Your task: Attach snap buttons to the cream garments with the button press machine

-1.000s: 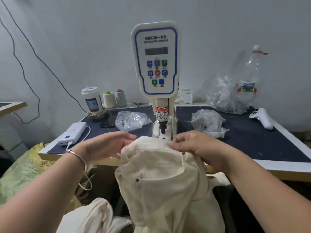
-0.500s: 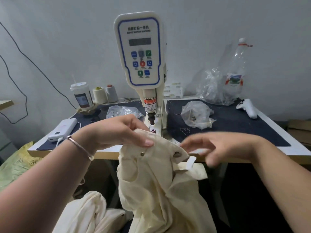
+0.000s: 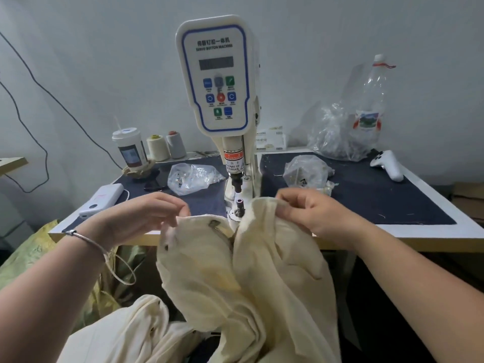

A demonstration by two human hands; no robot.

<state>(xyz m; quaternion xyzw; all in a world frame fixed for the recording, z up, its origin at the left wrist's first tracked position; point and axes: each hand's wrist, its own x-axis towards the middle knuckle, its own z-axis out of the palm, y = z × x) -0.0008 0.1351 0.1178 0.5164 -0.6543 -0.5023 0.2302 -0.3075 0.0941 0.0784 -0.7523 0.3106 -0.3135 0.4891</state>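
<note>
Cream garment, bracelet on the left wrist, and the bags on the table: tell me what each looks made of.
Cream garment: woven cloth, probably cotton, matte; it folds softly where both hands pinch it.
Bracelet: thin metal, silver-looking, with a bright polished glint.
Bags: thin clear plastic film, crinkled and glossy, contents showing through.

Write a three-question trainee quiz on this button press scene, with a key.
1. True or false: the cream garment already lies flat under the press head.
2. Which hand grips the garment's right flap? A) left hand B) right hand
3. Fill in: the white power bank lies on the table's ____ side.

Key: 1 false, it is held in front of the lower die; 2 B; 3 left.
</note>
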